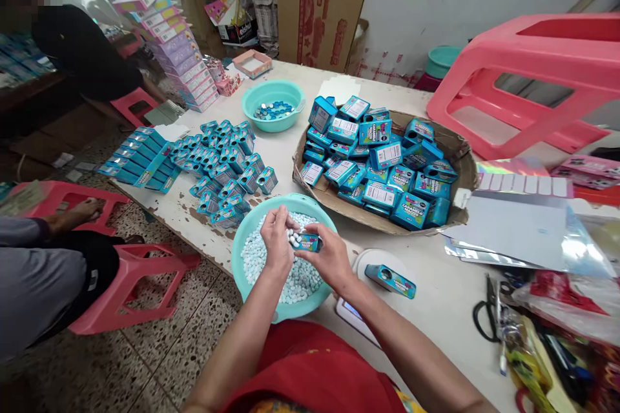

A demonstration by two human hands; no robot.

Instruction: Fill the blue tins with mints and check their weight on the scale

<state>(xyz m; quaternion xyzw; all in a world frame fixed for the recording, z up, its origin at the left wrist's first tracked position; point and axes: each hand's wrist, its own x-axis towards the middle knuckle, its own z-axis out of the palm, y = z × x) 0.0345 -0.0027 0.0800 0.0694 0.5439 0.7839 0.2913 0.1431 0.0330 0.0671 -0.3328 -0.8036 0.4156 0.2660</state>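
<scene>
Above a turquoise basin point(237, 271) of small white candies point(303, 281), my right hand point(332, 258) grips a small blue candy box point(309, 243) by its end. My left hand point(278, 242) is cupped around some white candies point(293, 237) at the box's other end. The basin stands at the table edge, close to my body. Just right of it, another blue box point(391, 280) with a round hole lies on a white scale point(358, 319). My fingers partly hide the held box's opening.
A cut-down carton point(310, 190) heaped with blue boxes stands ahead. Several blue boxes point(227, 168) cluster at the left, before a basin point(247, 100) of round pieces. A pink stool point(527, 77) rests at the right, scissors point(487, 316) nearer. People sit at left.
</scene>
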